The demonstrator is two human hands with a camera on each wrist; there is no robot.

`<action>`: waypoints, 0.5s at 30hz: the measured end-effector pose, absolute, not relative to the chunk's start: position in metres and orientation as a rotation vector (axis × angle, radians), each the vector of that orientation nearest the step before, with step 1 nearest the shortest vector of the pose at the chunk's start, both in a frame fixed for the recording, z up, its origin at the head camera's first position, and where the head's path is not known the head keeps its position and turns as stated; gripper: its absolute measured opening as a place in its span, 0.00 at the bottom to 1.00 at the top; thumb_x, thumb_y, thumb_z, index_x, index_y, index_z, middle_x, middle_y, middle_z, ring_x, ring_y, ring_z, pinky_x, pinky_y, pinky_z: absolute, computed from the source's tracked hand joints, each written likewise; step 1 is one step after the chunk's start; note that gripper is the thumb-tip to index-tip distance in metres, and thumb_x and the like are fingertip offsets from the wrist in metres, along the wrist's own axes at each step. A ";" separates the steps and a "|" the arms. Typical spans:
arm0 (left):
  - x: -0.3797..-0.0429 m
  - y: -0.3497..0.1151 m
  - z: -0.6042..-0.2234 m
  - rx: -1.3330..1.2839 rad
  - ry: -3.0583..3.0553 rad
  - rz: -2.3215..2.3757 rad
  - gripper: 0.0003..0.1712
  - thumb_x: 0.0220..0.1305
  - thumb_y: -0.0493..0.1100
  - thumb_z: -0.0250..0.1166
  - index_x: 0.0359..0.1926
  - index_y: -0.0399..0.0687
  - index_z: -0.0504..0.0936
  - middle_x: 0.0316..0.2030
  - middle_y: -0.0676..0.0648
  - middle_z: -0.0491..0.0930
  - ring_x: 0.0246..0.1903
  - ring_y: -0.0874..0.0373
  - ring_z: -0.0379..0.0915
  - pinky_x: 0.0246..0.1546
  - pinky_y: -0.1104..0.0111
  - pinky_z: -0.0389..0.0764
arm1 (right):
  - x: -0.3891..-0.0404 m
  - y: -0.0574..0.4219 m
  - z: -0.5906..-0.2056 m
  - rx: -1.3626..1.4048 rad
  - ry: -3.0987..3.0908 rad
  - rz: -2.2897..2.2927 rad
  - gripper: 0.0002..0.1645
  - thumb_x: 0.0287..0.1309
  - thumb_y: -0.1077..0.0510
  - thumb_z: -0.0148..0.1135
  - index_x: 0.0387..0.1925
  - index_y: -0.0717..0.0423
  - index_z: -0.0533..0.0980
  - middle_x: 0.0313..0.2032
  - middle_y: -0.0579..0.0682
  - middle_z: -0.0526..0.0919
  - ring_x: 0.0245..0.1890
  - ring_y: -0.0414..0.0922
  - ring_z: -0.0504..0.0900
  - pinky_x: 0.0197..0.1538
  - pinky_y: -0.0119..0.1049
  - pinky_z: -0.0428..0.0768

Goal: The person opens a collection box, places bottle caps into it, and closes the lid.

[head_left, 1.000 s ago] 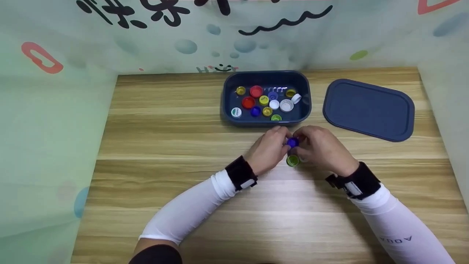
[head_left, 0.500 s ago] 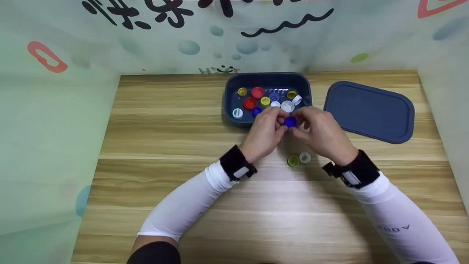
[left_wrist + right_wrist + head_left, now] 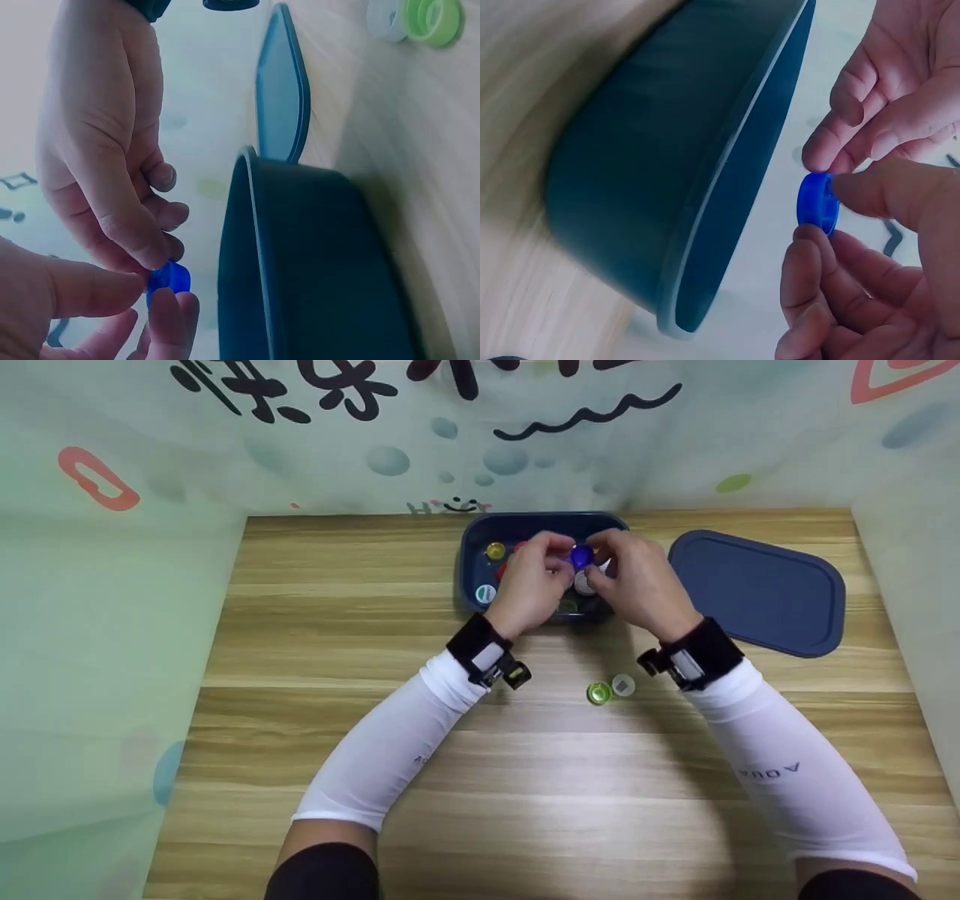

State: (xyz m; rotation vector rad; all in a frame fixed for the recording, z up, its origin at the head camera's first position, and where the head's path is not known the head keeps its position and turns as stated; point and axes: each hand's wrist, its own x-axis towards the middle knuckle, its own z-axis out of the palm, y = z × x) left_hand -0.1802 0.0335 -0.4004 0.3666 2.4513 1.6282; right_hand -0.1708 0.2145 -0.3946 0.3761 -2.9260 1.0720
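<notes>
A blue bottle cap [image 3: 581, 556] is between both hands over the dark blue box [image 3: 466, 577]. My right hand [image 3: 637, 577] pinches it; in the right wrist view the thumb and fingertips [image 3: 810, 240] are on the cap [image 3: 817, 202]. My left hand [image 3: 529, 585] has its fingers loosely bent close beside it, with the left thumb [image 3: 889, 142] apart from the cap. Inside the box, a yellow cap [image 3: 495, 550], a white cap with a green mark [image 3: 485, 595] and a large white cap [image 3: 585, 583] show; the hands hide much of the rest.
A green cap [image 3: 599, 693] and a white cap [image 3: 623, 685] lie side by side on the wooden table [image 3: 360, 660], in front of the box. The dark blue lid [image 3: 757, 592] lies flat to the right. A printed cloth [image 3: 315, 472] stands behind.
Both hands have moved away from the body with the blue bottle cap, from the table in front of the box to over it. The left fingers have loosened from the cap.
</notes>
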 end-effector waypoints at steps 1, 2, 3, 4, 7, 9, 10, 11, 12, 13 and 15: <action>-0.183 0.034 -0.401 0.362 2.445 1.625 0.20 0.74 0.30 0.63 0.65 0.37 0.77 0.60 0.41 0.81 0.54 0.57 0.83 0.52 0.74 0.81 | -0.174 0.214 -0.395 0.364 -2.940 1.074 0.24 0.69 0.64 0.61 0.64 0.67 0.77 0.45 0.61 0.87 0.40 0.52 0.85 0.42 0.46 0.81; -0.185 0.034 -0.403 0.360 2.438 1.622 0.21 0.74 0.30 0.63 0.65 0.37 0.77 0.61 0.41 0.80 0.55 0.56 0.82 0.53 0.74 0.81 | -0.177 0.215 -0.397 0.354 -2.955 1.076 0.25 0.68 0.65 0.60 0.65 0.68 0.76 0.46 0.61 0.87 0.41 0.53 0.85 0.44 0.47 0.82; -0.187 0.034 -0.404 0.357 2.434 1.614 0.22 0.74 0.30 0.63 0.66 0.38 0.76 0.63 0.42 0.79 0.56 0.56 0.82 0.53 0.75 0.81 | -0.180 0.215 -0.398 0.349 -2.969 1.076 0.26 0.68 0.65 0.59 0.66 0.69 0.76 0.48 0.62 0.87 0.43 0.53 0.85 0.46 0.48 0.82; -0.189 0.034 -0.405 0.359 2.430 1.606 0.22 0.74 0.30 0.63 0.66 0.38 0.75 0.63 0.42 0.78 0.57 0.56 0.81 0.54 0.75 0.80 | -0.182 0.215 -0.399 0.346 -2.982 1.076 0.27 0.68 0.66 0.58 0.67 0.70 0.75 0.49 0.63 0.87 0.44 0.54 0.84 0.47 0.49 0.82; -0.193 0.035 -0.408 0.358 2.419 1.592 0.24 0.74 0.29 0.63 0.68 0.38 0.74 0.65 0.41 0.77 0.60 0.55 0.80 0.56 0.76 0.79 | -0.186 0.215 -0.402 0.337 -3.017 1.072 0.29 0.66 0.67 0.55 0.68 0.71 0.73 0.50 0.64 0.86 0.46 0.55 0.83 0.50 0.50 0.81; -0.195 0.036 -0.410 0.360 2.418 1.579 0.25 0.74 0.29 0.62 0.69 0.38 0.73 0.66 0.41 0.76 0.62 0.55 0.79 0.58 0.76 0.78 | -0.187 0.216 -0.404 0.340 -3.036 1.065 0.30 0.66 0.68 0.54 0.69 0.71 0.72 0.50 0.64 0.85 0.46 0.55 0.82 0.51 0.51 0.80; -0.196 0.036 -0.411 0.361 2.417 1.571 0.26 0.74 0.29 0.62 0.69 0.38 0.72 0.67 0.41 0.76 0.63 0.54 0.79 0.59 0.75 0.78 | -0.188 0.216 -0.404 0.342 -3.044 1.061 0.31 0.66 0.68 0.54 0.70 0.71 0.72 0.51 0.64 0.85 0.46 0.55 0.82 0.50 0.50 0.80; -0.197 0.037 -0.412 0.360 2.412 1.567 0.26 0.74 0.29 0.62 0.70 0.38 0.72 0.68 0.41 0.75 0.64 0.53 0.78 0.59 0.75 0.77 | -0.187 0.216 -0.405 0.343 -3.053 1.056 0.32 0.67 0.68 0.54 0.71 0.71 0.71 0.51 0.64 0.85 0.46 0.55 0.82 0.51 0.50 0.80; -0.198 0.037 -0.413 0.359 2.405 1.566 0.27 0.73 0.29 0.62 0.71 0.38 0.71 0.69 0.41 0.74 0.65 0.52 0.77 0.61 0.74 0.77 | -0.187 0.216 -0.405 0.343 -3.060 1.055 0.32 0.67 0.68 0.54 0.72 0.71 0.70 0.52 0.64 0.85 0.46 0.55 0.82 0.50 0.50 0.80; -0.198 0.036 -0.413 0.355 2.397 1.566 0.27 0.73 0.29 0.62 0.71 0.39 0.71 0.70 0.41 0.73 0.66 0.51 0.76 0.62 0.73 0.77 | -0.187 0.217 -0.405 0.346 -3.063 1.055 0.32 0.67 0.67 0.54 0.72 0.71 0.70 0.52 0.64 0.85 0.46 0.55 0.82 0.49 0.50 0.79; -0.198 0.035 -0.415 0.357 2.387 1.570 0.28 0.73 0.29 0.62 0.72 0.39 0.71 0.71 0.41 0.71 0.67 0.48 0.75 0.64 0.70 0.76 | -0.185 0.217 -0.404 0.350 -3.067 1.056 0.33 0.68 0.67 0.55 0.73 0.70 0.69 0.54 0.65 0.84 0.47 0.55 0.82 0.49 0.50 0.80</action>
